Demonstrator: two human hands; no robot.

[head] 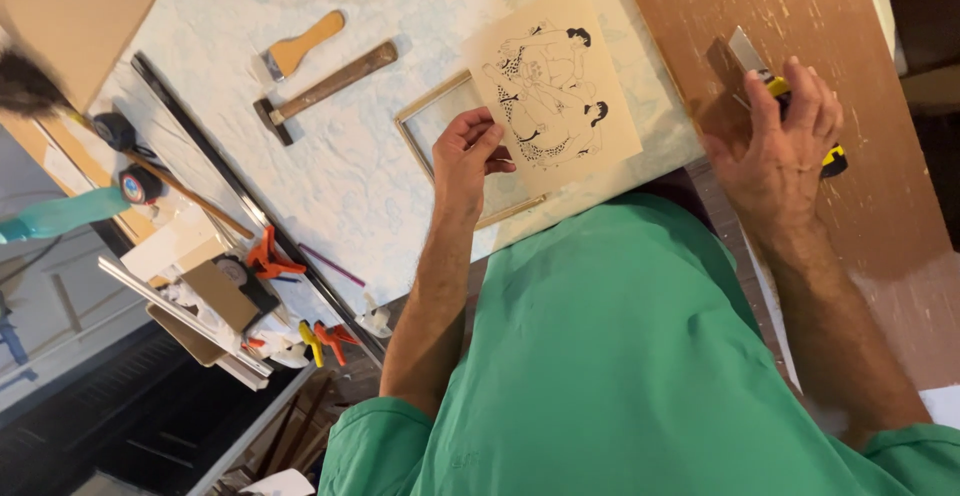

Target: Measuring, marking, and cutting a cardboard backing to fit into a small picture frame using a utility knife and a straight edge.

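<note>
Now we pinch the drawing sheet point(556, 86) by its near edge with our left hand point(468, 156), over the small wooden frame point(430, 116), while our right hand point(780, 151), off to the sheet's right, wraps the yellow knife point(790, 91).

Workshop bench, cluttered, warm light.
Bench point(330, 186) has a pale mottled blue-white top; a brown scuffed board point(850, 86) lies under the right hand. Left of the hands, beyond the bench edge, a dark floor point(80, 426) in shadow.
</note>
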